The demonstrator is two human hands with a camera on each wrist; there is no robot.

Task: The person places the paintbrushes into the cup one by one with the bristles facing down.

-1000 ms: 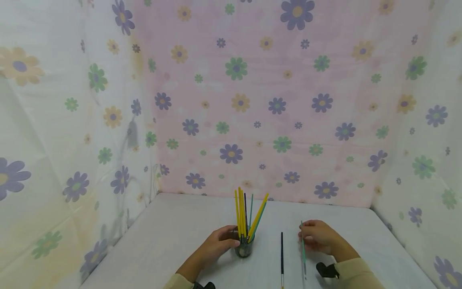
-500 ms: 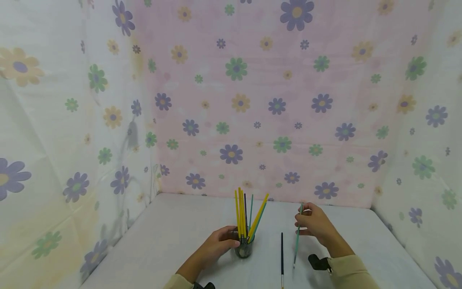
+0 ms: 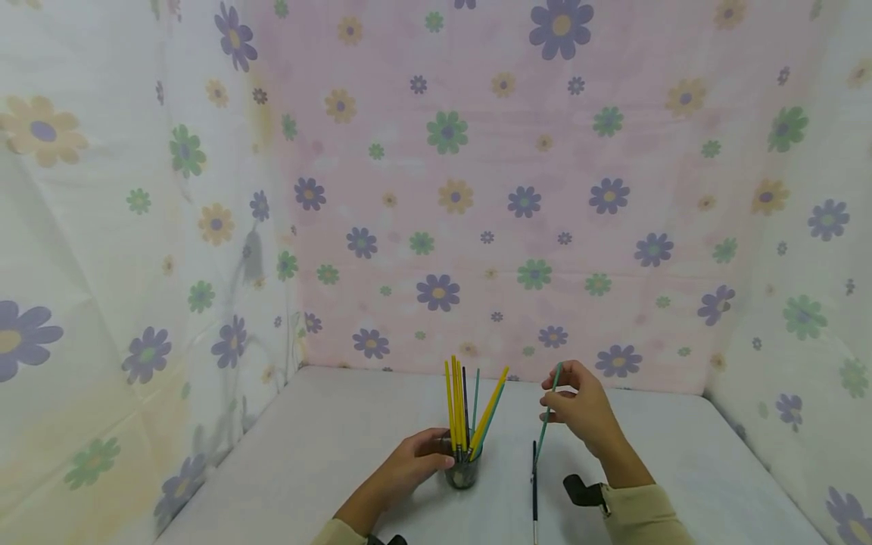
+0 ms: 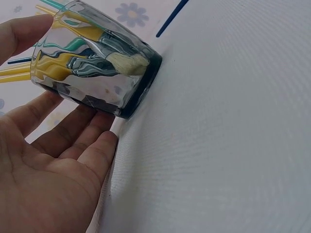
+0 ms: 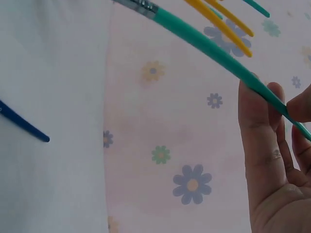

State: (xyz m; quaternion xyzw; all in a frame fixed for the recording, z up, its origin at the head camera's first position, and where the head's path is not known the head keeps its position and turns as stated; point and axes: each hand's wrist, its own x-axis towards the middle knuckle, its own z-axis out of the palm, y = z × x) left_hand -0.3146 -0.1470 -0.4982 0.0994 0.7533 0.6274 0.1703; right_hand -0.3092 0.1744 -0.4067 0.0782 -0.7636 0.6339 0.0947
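Note:
My left hand [image 3: 412,465] holds a clear glass [image 3: 463,477] that stands on the table, thumb on the near side and fingers round the back. Several yellow, green and dark paintbrushes lean in the glass, bristles [image 4: 129,64] down, as the left wrist view shows. My right hand [image 3: 586,409] pinches a slim green paintbrush [image 5: 204,43] near its handle's end, between thumb and fingers. That brush tilts with its metal ferrule [image 5: 143,6] downward, and its lower end overlaps a dark blue paintbrush [image 3: 534,496] lying on the table to the right of the glass.
The white table [image 3: 327,424] ends at flower-printed cloth walls [image 3: 504,166] at the back and both sides. A black wrist-camera mount [image 3: 582,490] sits by the right sleeve [image 3: 640,515].
My right hand has lifted the green paintbrush and carried it left, toward the glass, and its lower end has swung over the dark blue paintbrush. The left hand stays on the glass.

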